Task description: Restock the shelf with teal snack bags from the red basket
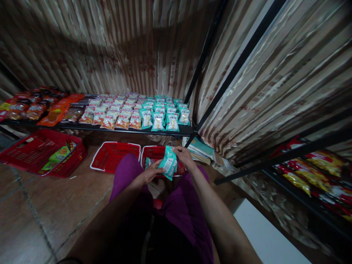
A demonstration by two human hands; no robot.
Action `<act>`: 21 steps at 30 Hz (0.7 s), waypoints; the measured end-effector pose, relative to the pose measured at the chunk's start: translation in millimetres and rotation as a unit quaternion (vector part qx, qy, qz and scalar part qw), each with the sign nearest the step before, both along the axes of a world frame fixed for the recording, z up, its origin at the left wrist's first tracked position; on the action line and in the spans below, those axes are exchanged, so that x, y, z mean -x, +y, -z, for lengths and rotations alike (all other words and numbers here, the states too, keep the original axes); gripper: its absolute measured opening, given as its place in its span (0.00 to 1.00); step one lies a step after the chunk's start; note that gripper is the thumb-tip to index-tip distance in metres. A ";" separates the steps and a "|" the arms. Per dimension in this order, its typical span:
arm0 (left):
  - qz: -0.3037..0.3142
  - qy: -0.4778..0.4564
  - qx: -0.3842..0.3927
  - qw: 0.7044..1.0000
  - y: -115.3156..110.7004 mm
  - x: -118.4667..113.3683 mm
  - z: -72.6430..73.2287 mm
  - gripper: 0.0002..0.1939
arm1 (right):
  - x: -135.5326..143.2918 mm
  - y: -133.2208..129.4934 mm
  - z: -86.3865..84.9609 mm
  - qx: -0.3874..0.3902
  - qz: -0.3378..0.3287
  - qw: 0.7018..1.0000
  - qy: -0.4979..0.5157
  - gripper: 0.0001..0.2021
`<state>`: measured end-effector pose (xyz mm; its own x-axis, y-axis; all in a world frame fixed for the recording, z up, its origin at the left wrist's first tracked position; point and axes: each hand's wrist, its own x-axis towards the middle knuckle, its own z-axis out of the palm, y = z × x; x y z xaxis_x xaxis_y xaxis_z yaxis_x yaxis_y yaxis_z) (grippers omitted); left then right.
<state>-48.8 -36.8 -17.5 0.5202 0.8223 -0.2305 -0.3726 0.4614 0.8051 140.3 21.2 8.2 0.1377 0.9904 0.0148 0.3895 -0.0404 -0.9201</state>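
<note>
A teal snack bag point(168, 164) is held between both hands above a red basket point(154, 148) that sits in front of my knees. My left hand point(152, 171) grips the bag's lower left side. My right hand point(183, 155) pinches its upper right edge. Another teal bag point(148, 162) shows inside the basket, partly hidden by my left hand and the held bag. Beyond, rows of similar teal bags point(158, 121) stand at the right end of a low black shelf point(118, 129), beside white and orange snack bags point(109, 119).
A red basket with white handles point(110, 157) stands left of centre. Farther left, a larger red basket point(66, 161) holds green packets. Black shelf posts point(203, 124) and books point(202, 146) are at the right. A white surface point(264, 231) lies lower right.
</note>
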 end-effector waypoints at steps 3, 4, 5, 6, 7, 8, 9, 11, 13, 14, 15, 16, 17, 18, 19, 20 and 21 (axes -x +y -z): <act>0.003 0.003 -0.010 1.000 4.0 0.4 -5.7 0.33 | -1.2 2.6 -2.1 0.009 0.000 1.000 -0.017 0.18; -0.002 0.006 -0.013 1.000 6.0 -0.1 -8.3 0.32 | -1.3 3.2 -2.8 0.012 -0.003 1.000 -0.022 0.17; -0.014 0.012 -0.016 1.000 8.4 -1.1 -10.9 0.31 | -1.1 3.7 -3.5 0.015 -0.006 1.000 -0.026 0.17; -0.030 0.019 -0.020 0.999 11.2 -2.7 -13.4 0.30 | -0.5 3.9 -4.0 0.019 -0.011 0.999 -0.030 0.16; -0.053 0.025 -0.023 0.998 14.4 -4.7 -15.8 0.29 | 0.4 3.9 -4.5 0.022 -0.017 0.999 -0.033 0.15; -0.077 0.032 -0.025 0.996 17.9 -7.2 -17.8 0.28 | 1.6 3.7 -4.8 0.027 -0.024 0.999 -0.036 0.14; -0.100 0.035 -0.027 0.994 21.6 -10.0 -19.3 0.28 | 3.1 3.3 -5.0 0.030 -0.030 0.998 -0.037 0.14; -0.136 0.042 -0.028 0.989 28.6 -15.7 -20.7 0.25 | 6.6 2.3 -4.9 0.037 -0.042 0.998 -0.035 0.14; -0.156 0.052 -0.028 0.986 34.1 -20.5 -20.4 0.22 | 9.5 1.2 -4.3 0.042 -0.052 0.997 -0.026 0.14; -0.165 0.058 -0.028 0.984 36.1 -22.1 -19.9 0.20 | 10.3 0.7 -4.0 0.044 -0.056 0.997 -0.019 0.15; -0.175 0.063 -0.028 0.982 37.7 -23.0 -19.4 0.19 | 10.5 0.0 -3.7 0.046 -0.060 0.997 -0.011 0.16; -0.186 0.069 -0.026 0.980 38.9 -23.3 -19.0 0.18 | 10.1 -0.7 -3.5 0.048 -0.063 0.997 -0.002 0.17; -0.197 0.073 -0.024 0.977 39.7 -23.0 -18.9 0.17 | 9.0 -1.5 -3.5 0.049 -0.064 0.997 0.007 0.18; -0.206 0.077 -0.022 0.975 40.3 -22.2 -19.1 0.17 | 7.4 -2.5 -3.6 0.051 -0.065 0.996 0.017 0.19; -0.214 0.080 -0.019 0.973 40.8 -21.0 -19.7 0.17 | 5.4 -3.5 -3.9 0.052 -0.063 0.996 0.025 0.19; -0.220 0.082 -0.016 0.972 41.0 -19.8 -20.5 0.16 | 3.3 -4.5 -4.4 0.054 -0.061 0.996 0.032 0.20; -0.224 0.084 -0.012 0.971 41.1 -18.5 -21.6 0.16 | 1.2 -5.5 -4.8 0.056 -0.058 0.996 0.038 0.20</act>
<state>-30.3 4.3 4.1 0.0666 0.9635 -0.2594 -0.3936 0.2643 0.8805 139.1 15.7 12.9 0.0181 0.9945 -0.1032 0.3275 -0.1034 -0.9392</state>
